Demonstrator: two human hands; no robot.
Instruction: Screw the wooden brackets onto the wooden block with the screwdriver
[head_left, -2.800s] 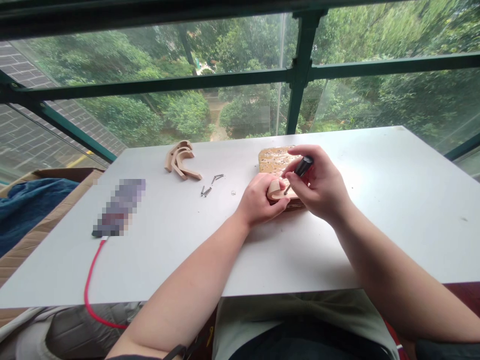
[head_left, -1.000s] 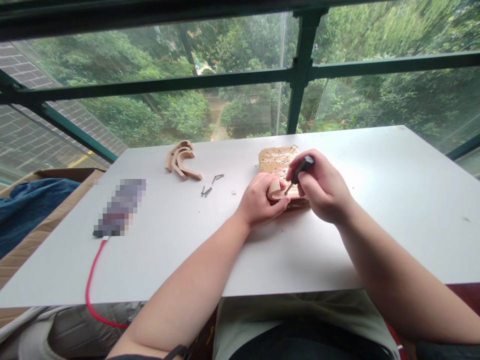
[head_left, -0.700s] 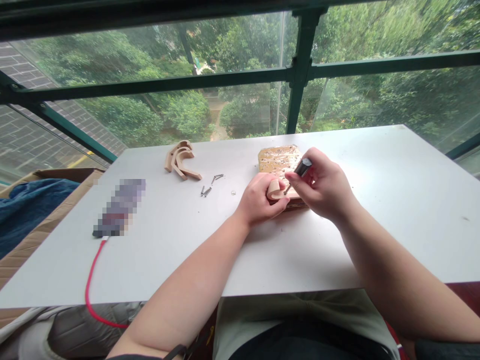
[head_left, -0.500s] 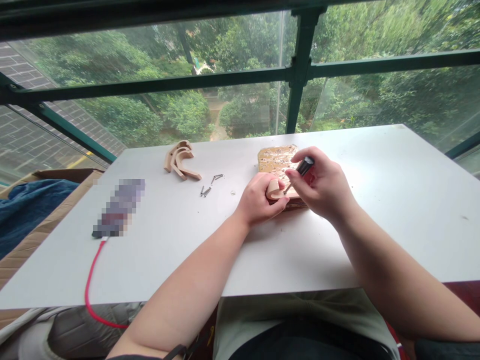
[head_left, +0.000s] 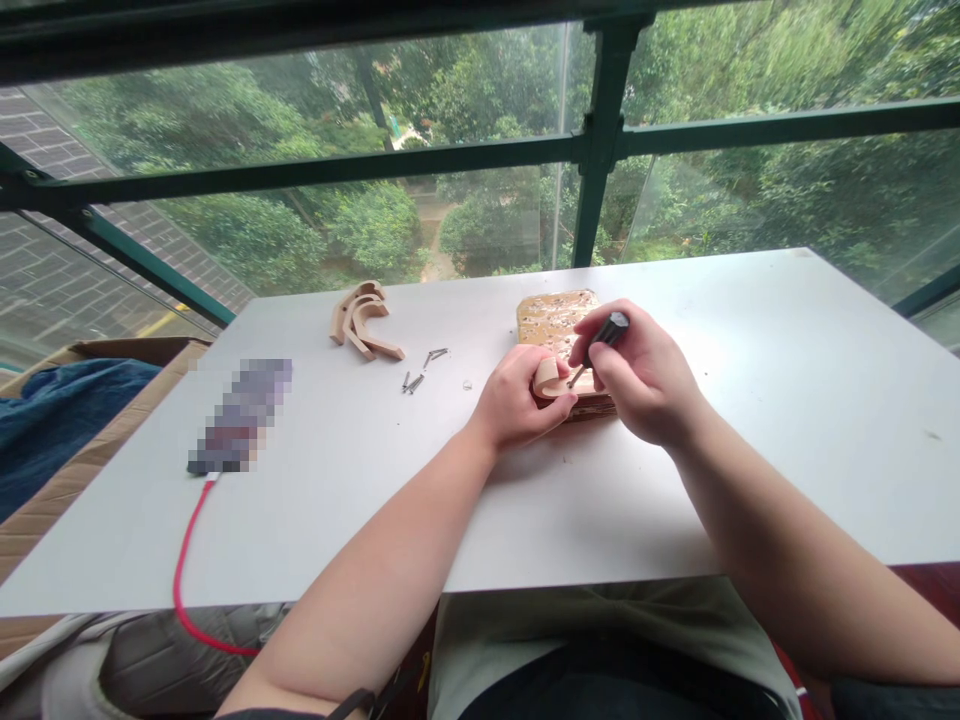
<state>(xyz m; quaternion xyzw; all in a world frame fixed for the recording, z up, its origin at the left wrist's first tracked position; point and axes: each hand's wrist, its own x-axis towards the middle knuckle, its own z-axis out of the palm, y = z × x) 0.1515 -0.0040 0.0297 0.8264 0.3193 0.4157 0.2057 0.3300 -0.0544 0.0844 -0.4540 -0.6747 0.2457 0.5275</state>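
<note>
My left hand is closed around a curved wooden hook, pressing it onto a worn, pitted wooden block. In my right hand is a screwdriver with a black handle, gripped between thumb and fingers. Its shaft slants down to the left, and the tip meets the flat part of the hook, where a screw head seems to sit. My fingers hide part of the block and hook.
Several screws lie left of my hands, with a small ring-like bit nearby. More curved wooden hooks are piled at the back left. A blurred phone with a red cable rests on the white table. Windows stand behind.
The fingers of my right hand have shifted and curled closer round the screwdriver handle. My left hand, the hook and the block stay in place.
</note>
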